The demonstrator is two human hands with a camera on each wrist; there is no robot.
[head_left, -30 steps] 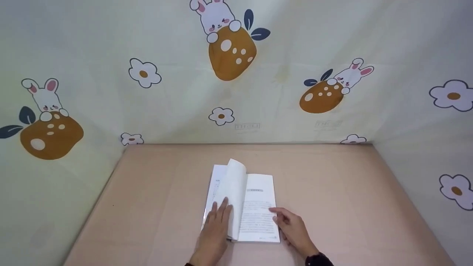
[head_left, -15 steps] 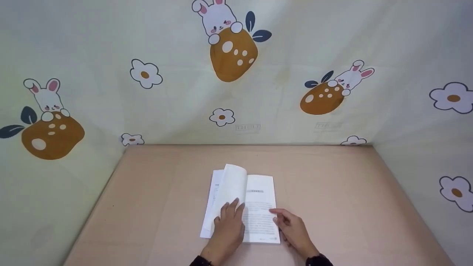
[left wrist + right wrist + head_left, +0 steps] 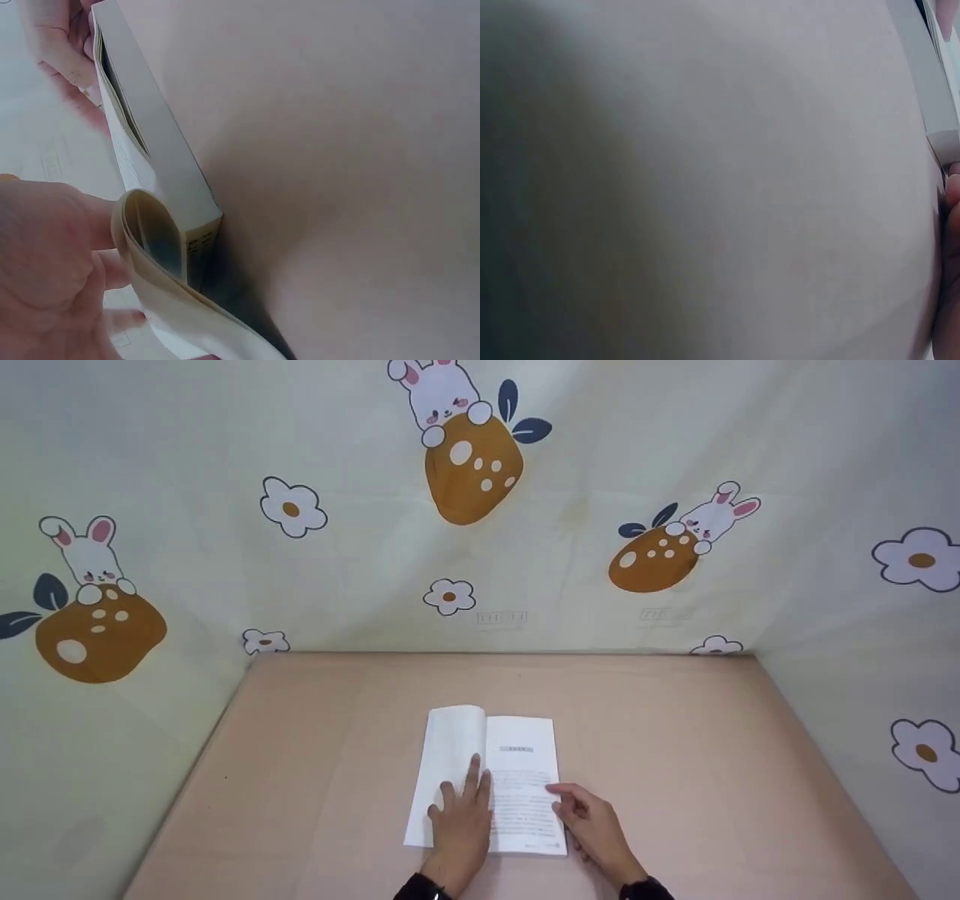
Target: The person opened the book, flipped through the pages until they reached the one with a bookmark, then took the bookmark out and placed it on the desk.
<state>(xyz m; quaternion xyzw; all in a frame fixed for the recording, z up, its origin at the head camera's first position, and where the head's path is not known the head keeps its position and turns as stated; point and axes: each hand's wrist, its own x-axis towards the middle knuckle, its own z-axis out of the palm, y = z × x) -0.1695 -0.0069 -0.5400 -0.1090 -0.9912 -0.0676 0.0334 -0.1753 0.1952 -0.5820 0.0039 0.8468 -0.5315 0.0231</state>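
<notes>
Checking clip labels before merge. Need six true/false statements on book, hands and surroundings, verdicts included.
1. The book lies open on the table. True.
2. The left hand is off the book, on the table. False: it rests on the left page, near the fold.
3. The right hand is at the book's right edge. True.
4. The right page is blank. False: it is printed.
5. Both sleeves are white. False: they are dark.
6. The backdrop shows rabbits. True.
</notes>
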